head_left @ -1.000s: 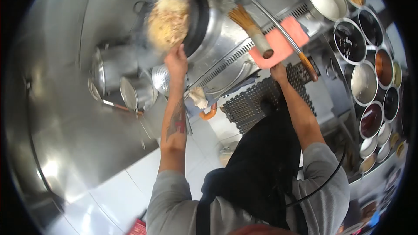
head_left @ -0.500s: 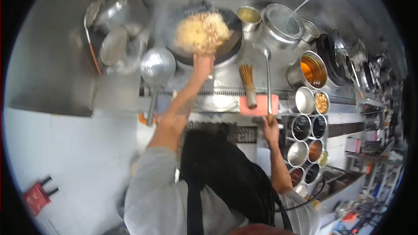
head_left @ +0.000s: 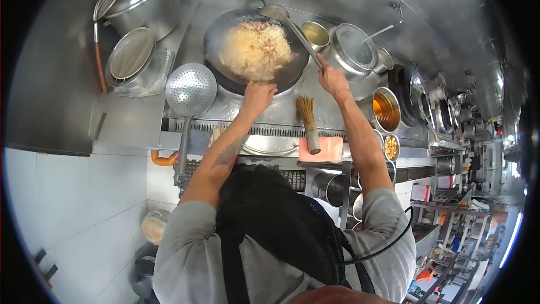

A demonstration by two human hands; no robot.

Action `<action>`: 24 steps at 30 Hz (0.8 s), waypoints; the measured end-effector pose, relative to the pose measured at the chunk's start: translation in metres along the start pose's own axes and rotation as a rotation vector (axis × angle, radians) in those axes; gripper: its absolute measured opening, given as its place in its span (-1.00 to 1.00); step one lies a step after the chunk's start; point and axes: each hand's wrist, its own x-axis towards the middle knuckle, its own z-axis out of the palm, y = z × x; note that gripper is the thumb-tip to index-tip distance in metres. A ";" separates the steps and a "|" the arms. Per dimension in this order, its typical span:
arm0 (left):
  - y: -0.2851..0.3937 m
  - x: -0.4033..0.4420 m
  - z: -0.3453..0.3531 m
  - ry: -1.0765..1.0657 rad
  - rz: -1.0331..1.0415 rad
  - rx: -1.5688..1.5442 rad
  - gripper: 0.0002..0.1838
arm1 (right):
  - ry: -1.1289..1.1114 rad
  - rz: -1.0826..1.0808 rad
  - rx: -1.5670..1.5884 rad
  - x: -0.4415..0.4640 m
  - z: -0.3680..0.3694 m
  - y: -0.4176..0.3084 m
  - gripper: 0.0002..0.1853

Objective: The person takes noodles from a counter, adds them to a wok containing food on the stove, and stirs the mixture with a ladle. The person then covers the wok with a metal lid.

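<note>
Steam rises from a black wok filled with pale noodle-like food and brownish pieces. My left hand is closed around the wok's near edge; its fingertips are partly hidden. Gripped by its handle in my right hand, a long metal ladle slants across the wok's right side. The ladle's bowl is at the far rim, by the wok's loop handle. Between my forearms, a bamboo wok brush rests with its butt end on a pink cloth.
A perforated strainer lies left of the wok. Farther left stand a lidded pot and a mesh sieve. Behind my right hand are a small metal cup and a large pot. A pot of orange liquid sits right of my forearm.
My right hand has carried the ladle up and left from beside the pink cloth to over the wok. My left hand stays at the wok's near edge.
</note>
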 end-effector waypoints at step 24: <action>0.003 0.001 -0.008 -0.016 -0.011 -0.067 -0.76 | -0.016 0.166 0.447 0.011 0.040 -0.079 -0.52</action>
